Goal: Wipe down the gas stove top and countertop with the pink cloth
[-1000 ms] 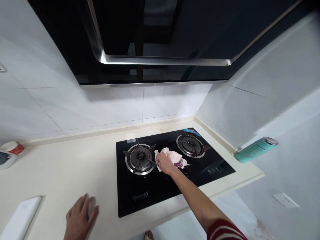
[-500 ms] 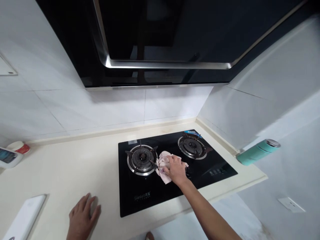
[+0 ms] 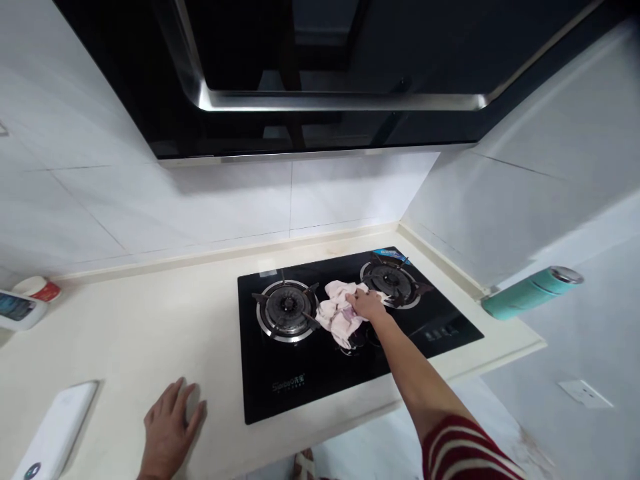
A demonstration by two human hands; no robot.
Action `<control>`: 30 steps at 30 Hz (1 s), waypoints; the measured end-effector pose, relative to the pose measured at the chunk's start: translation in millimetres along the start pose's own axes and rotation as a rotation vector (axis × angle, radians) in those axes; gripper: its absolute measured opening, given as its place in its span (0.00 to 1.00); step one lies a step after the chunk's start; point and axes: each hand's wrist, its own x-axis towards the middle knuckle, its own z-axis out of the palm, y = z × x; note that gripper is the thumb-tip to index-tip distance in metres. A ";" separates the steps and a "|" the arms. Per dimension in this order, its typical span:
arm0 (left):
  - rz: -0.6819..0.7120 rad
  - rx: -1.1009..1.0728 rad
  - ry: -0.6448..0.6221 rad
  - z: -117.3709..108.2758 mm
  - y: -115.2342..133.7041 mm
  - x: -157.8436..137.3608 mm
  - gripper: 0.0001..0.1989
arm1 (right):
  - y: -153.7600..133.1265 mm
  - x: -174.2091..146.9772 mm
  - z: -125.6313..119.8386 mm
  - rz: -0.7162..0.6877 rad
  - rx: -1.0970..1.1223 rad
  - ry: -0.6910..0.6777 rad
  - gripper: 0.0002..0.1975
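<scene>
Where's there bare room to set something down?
Widest patch: cream countertop bordered by tiled back wall, gas hob and left hand. A thin strip runs behind the hob. Crowded: between left burner and right burner, where the right hand is on a pink cloth.

Matt cloth, glossy cooktop
The cloth looks soft and creased — the cooktop slick and reflective, with polished metal burner rings; the tabletop is smooth, the range hood glossy with metal trim — the flask cap shiny metal.
</scene>
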 end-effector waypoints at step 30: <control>-0.041 -0.033 -0.045 -4.8 5.1 6.1 0.25 | -59.8 -187.1 83.1 -0.383 0.124 0.134 0.29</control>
